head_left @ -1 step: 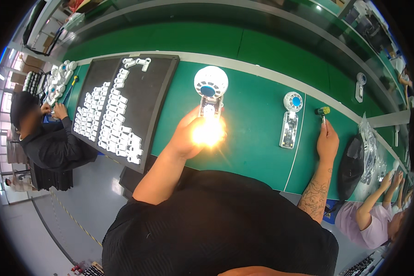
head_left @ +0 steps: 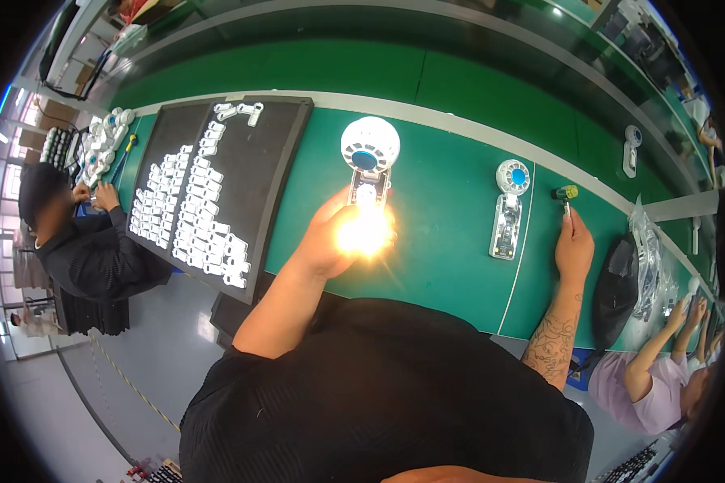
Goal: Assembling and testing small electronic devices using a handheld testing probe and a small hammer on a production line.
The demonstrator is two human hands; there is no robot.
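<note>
My left hand (head_left: 328,240) is closed around the handle of a white handheld fan (head_left: 370,143) with a round head and a blue centre. Its handle looks uncovered, with inner parts showing, and a very bright light glares at its lower part, hiding my fingertips. To the right, a second handheld fan (head_left: 511,178) lies on the green table, its handle also open, showing a circuit board. My right hand (head_left: 573,245) pinches the thin metal shaft of a small mallet-like tool with a yellow-green head (head_left: 569,192), near the table's right part.
A dark tray (head_left: 275,173) with rows of small white parts (head_left: 199,193) lies at the left. Beyond it a co-worker (head_left: 80,241) handles something beside a pile of white fans (head_left: 105,137). At right are a black bag (head_left: 616,282), clear plastic (head_left: 646,266) and another person (head_left: 636,390).
</note>
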